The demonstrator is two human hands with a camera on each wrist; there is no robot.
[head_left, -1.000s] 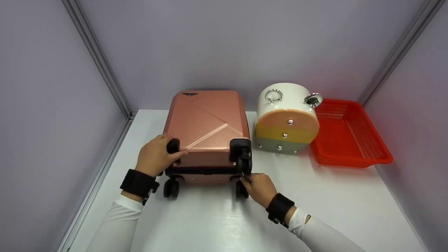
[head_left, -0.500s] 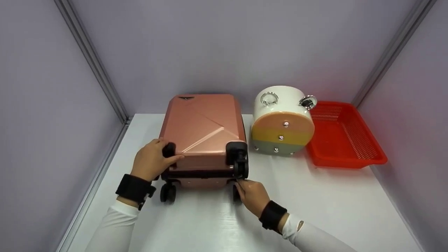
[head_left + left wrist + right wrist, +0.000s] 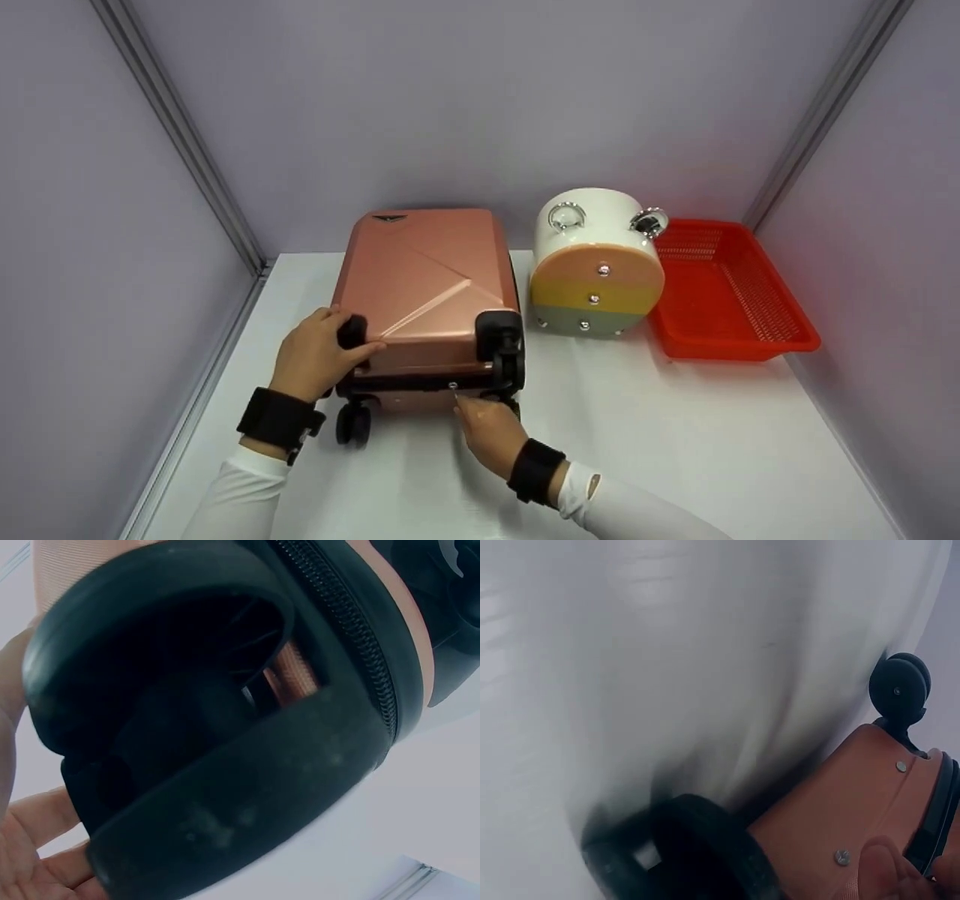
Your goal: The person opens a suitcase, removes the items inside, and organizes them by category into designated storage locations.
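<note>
A rose-gold hard-shell suitcase lies flat on the white table, its black wheels toward me. My left hand grips the near-left corner, thumb and fingers curled around the upper left wheel. That wheel fills the left wrist view, with the zipper beside it. My right hand is at the middle of the near edge, fingertips pinching the small metal zipper pull. The right wrist view shows the shell, a wheel and one fingertip.
A white round case with a peach, yellow and green striped face lies on its side just right of the suitcase. A red mesh basket sits beyond it at the right wall. Grey walls enclose the table on three sides.
My right hand has slid left along the suitcase's near edge, from the right wheel to the middle, with the zipper pull. The left hand keeps its hold on the corner.
</note>
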